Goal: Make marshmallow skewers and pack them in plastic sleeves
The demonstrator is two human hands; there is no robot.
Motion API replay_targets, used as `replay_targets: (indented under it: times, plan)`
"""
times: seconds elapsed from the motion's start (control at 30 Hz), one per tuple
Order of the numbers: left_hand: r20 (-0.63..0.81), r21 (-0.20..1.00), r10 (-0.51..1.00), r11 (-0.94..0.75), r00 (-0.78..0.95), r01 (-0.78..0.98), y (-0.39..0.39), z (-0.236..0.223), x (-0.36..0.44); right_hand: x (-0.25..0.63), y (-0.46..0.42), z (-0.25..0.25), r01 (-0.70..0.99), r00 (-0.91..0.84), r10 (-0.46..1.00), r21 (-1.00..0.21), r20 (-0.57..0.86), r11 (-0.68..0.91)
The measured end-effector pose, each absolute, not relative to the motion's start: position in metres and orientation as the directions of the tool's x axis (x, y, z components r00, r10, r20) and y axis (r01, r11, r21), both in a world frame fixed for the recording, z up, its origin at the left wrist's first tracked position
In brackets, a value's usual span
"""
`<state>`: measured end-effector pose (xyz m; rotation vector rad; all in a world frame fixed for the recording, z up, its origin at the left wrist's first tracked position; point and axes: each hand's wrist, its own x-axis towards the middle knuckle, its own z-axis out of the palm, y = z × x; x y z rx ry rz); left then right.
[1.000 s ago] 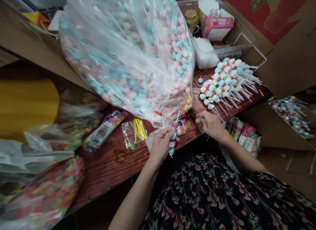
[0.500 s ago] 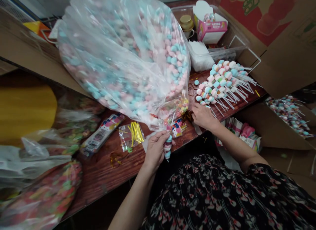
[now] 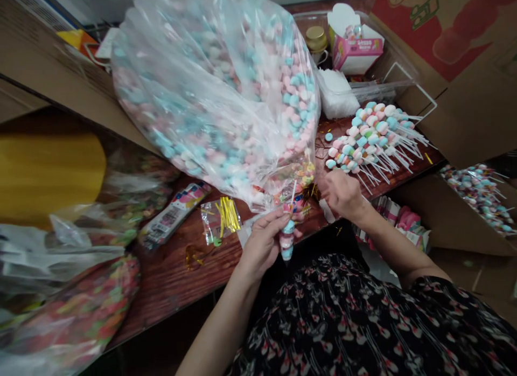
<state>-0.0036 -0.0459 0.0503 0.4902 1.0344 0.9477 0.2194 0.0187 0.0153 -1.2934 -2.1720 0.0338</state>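
- Skewer (image 3: 287,240): stick (image 3: 293,192) up, grasped in left hand (image 3: 262,240), in front of bag (image 3: 218,96).
- Right hand (image 3: 344,197): fingers curled, right of bag; cannot tell if holding anything.

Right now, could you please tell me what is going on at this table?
A person's left hand holds a marshmallow skewer, stick upward, at the edge of the table. The right hand is near some gold strands; whether it grips anything is unclear. Beyond lies a big bag of marshmallows, with a pile of skewers to its right.
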Motion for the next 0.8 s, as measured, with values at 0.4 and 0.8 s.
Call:
replay_targets:
  times: [0.4, 0.8]
  plan:
    - [-0.497, 0.756, 0.812, 0.578, 0.306, -0.308, -0.057, 0.051, -0.007, 0.19, -0.007, 0.04, 0.236, -0.584, 0.754, -0.826, 0.299, 0.511]
    - [-0.27, 0.954, 0.937, 0.292, 0.22, -0.073, -0.074, 0.049, -0.01, 0.184, -0.005, 0.037, 0.126, -0.78, 0.61, -0.99, -0.139, -0.064]
